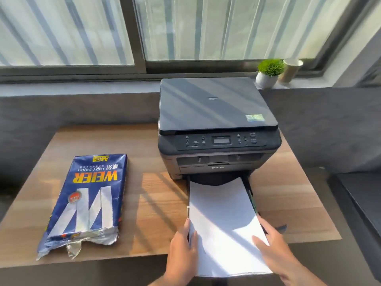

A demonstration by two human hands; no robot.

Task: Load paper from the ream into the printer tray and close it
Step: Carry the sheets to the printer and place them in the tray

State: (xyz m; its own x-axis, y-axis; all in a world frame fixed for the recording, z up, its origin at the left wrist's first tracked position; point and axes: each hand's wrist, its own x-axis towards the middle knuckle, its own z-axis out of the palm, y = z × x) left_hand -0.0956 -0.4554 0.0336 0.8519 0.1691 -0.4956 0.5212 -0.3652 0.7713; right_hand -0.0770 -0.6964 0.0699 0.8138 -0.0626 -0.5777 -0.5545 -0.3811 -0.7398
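A dark grey printer (218, 129) stands at the back right of a wooden table (156, 203). Its paper tray (250, 193) is pulled out toward me, with a white paper stack (222, 213) lying in it and overhanging the near end. My left hand (182, 250) grips the stack's left edge. My right hand (274, 248) rests on the stack's right edge, fingers flat on top. A blue ream wrapper (86, 203), torn open at its near end, lies flat on the table's left half.
A small potted plant (268, 73) and a beige cup (291, 69) sit on the window sill behind the printer. A dark bench or ledge (360, 203) runs along the right of the table.
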